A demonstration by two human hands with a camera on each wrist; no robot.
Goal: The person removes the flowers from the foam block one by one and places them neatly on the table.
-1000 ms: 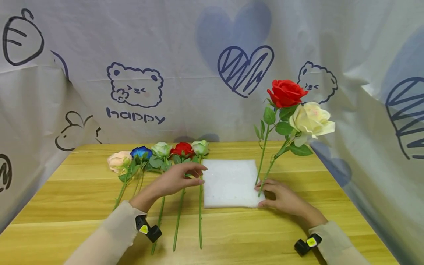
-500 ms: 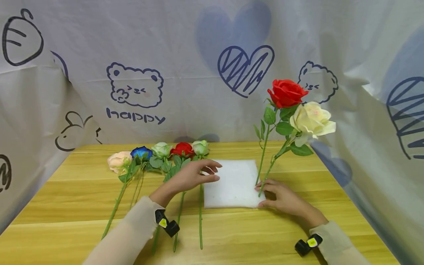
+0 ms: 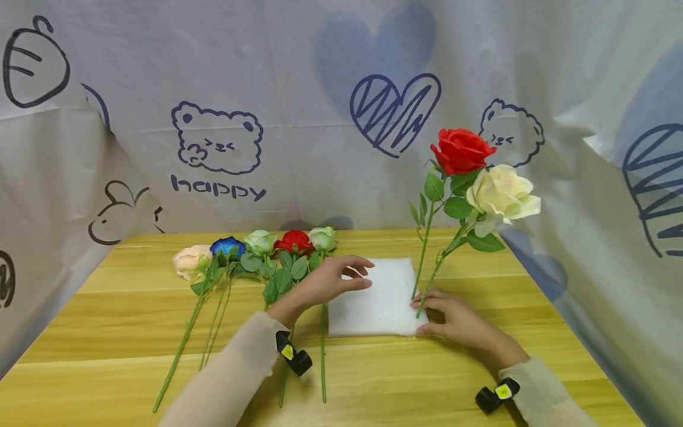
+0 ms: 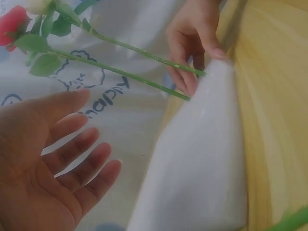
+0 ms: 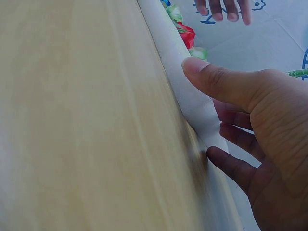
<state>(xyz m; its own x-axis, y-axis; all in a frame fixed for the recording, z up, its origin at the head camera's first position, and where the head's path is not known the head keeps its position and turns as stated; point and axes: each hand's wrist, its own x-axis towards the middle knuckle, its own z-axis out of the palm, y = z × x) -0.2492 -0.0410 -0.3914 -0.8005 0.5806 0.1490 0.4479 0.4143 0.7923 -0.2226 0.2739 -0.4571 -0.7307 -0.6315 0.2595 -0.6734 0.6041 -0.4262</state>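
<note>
A flat white foam block (image 3: 386, 314) lies on the wooden table. At its right side a red rose (image 3: 461, 150) and a cream rose (image 3: 503, 194) stand with stems stuck in the foam, leaning right. My right hand (image 3: 459, 320) holds the block's right edge, thumb at the front corner and fingers along the side, as the right wrist view also shows. Over the block's left part hovers my left hand (image 3: 332, 283), fingers spread and slightly bent, with nothing in them; the left wrist view shows its bare palm (image 4: 38, 183).
Left of the foam lie several roses: a peach rose (image 3: 193, 261), a blue rose (image 3: 228, 245), a pale green rose (image 3: 261, 242), another red rose (image 3: 293, 240) and a second pale green rose (image 3: 322, 238). A white cloth (image 3: 299, 107) with drawings hangs behind the table (image 3: 405, 379).
My left hand has moved right, from beside the foam's left edge to above the block. The right hand and the two standing roses have stayed in place.
</note>
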